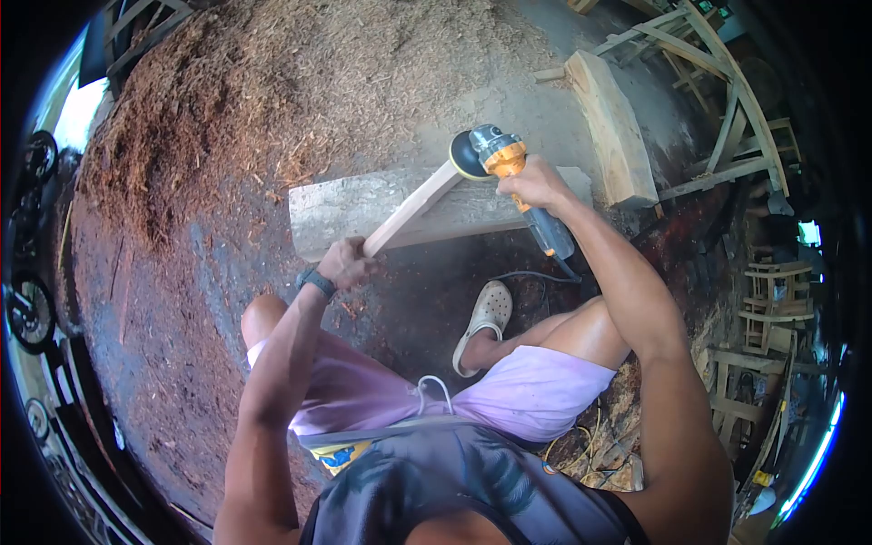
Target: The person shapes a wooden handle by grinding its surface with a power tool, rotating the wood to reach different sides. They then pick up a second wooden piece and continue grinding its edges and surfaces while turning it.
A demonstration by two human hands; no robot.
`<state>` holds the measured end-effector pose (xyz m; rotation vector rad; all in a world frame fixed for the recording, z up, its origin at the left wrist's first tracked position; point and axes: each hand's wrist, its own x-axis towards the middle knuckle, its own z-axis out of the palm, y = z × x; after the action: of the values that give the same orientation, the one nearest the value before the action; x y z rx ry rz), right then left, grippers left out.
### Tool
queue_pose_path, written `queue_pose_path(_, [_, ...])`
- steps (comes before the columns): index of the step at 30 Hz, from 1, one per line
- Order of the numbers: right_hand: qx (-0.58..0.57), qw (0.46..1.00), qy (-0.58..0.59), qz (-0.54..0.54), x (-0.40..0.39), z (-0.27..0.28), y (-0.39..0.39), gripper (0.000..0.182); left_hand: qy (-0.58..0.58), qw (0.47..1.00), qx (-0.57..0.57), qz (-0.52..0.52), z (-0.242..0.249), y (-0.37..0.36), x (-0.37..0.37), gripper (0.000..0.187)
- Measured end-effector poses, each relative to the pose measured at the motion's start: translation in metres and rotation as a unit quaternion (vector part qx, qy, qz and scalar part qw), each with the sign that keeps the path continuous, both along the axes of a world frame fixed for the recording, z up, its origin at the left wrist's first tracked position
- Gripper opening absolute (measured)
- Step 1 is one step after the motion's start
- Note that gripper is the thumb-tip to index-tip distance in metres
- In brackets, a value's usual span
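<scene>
1. Wood strip (413, 207) slants over the pale log (336, 218), its far end at the disc (465, 156); whether it bears on the log, I can't tell.
2. My left grip (347, 263) is closed around the strip's near end. With the other end unclamped, an edge catching the disc could twist it loose or kick it back.
3. My right grip (536, 184) wraps the orange-and-dark grinder (506, 156) one-handed. A snag could wrench it sideways, and tilting the disc too steeply could gouge the wood.
4. Below the grinder, its cord (536, 273) loops near my shoe (490, 316); a shifting foot could tug it.
5. Beyond the log lie shavings (363, 82), which stray sparks could light.
</scene>
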<state>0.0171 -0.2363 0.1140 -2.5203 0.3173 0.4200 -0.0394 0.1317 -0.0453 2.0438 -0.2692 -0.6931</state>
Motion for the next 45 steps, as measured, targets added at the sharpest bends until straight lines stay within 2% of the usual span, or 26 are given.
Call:
queue_pose_path(3, [-0.035, 0.997, 0.028, 0.068, -0.011, 0.000, 0.022, 0.041, -0.031, 0.999, 0.030, 0.018, -0.002, 0.002, 0.004, 0.045])
queue_pose_path(7, [-0.009, 0.992, 0.046, 0.118, -0.026, -0.010, 0.042, 0.043, -0.087, 0.979, 0.184, 0.012, 0.008, -0.012, 0.004, 0.043])
queue_pose_path(11, [-0.007, 0.987, 0.021, 0.160, -0.038, -0.018, 0.054, 0.047, -0.024, 0.967, 0.253, 0.001, 0.017, -0.017, 0.014, 0.032])
queue_pose_path(14, [-0.065, 0.982, 0.056, 0.167, -0.045, 0.004, 0.070, 0.050, -0.043, 0.961, 0.272, -0.005, 0.016, -0.016, 0.016, 0.029])
queue_pose_path(27, [-0.045, 0.990, 0.068, 0.117, -0.027, -0.013, 0.037, 0.047, -0.018, 0.956, 0.288, -0.051, 0.033, -0.013, 0.028, 0.029])
queue_pose_path(35, [-0.044, 0.997, 0.054, 0.022, -0.003, -0.016, -0.025, 0.039, -0.058, 0.955, 0.282, -0.066, 0.029, -0.012, 0.027, 0.026])
queue_pose_path(38, [-0.075, 0.995, 0.041, -0.058, -0.001, -0.012, -0.042, 0.039, -0.063, 0.955, 0.285, -0.059, 0.026, -0.013, 0.026, 0.025])
queue_pose_path(42, [-0.009, 0.998, 0.050, -0.044, -0.020, 0.002, -0.018, 0.039, -0.021, 0.951, 0.305, -0.049, 0.036, -0.015, 0.028, 0.028])
queue_pose_path(44, [0.043, 0.996, 0.035, 0.072, -0.029, -0.005, 0.000, 0.040, -0.019, 0.950, 0.307, -0.047, 0.037, -0.016, 0.028, 0.028])
queue_pose_path(45, [0.045, 0.996, 0.035, 0.070, -0.031, -0.008, 0.010, 0.040, -0.020, 0.950, 0.309, -0.050, 0.038, -0.017, 0.028, 0.028])
